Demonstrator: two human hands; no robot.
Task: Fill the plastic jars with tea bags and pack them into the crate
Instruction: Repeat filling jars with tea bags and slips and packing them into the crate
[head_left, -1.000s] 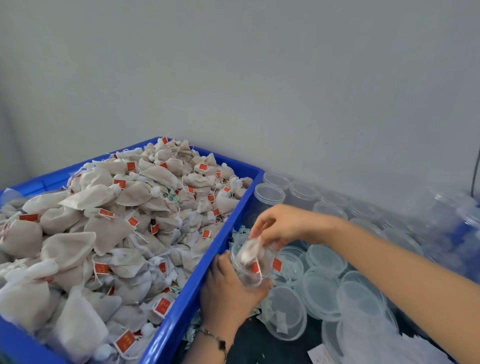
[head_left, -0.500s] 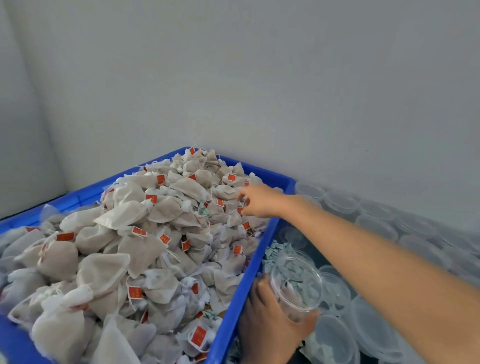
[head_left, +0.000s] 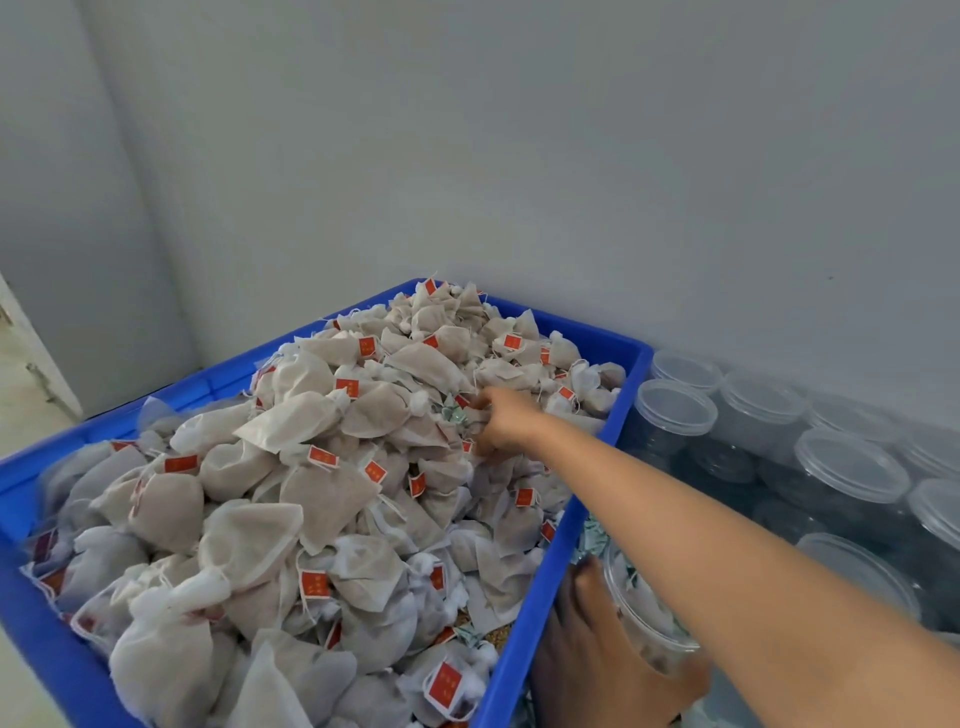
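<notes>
Head view, close, forward and down over blue crate (head_left: 524, 639) toward wall corner

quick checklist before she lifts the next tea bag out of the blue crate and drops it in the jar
1. Right hand on the tea bag pile: ok, its fingers curl into the bags near the top of the heap.
2. One bag only in the fingers: cannot tell, the fingers hide what they pinch.
3. Left hand grips the clear jar: ok, it wraps the jar beside the blue crate.
4. Jar mouth free of a lid: ok, the rim is open.
5. Room left in the jar: cannot tell, the right forearm covers much of it.
6. Empty jars to hand: ok, they stand right of the crate.
</notes>
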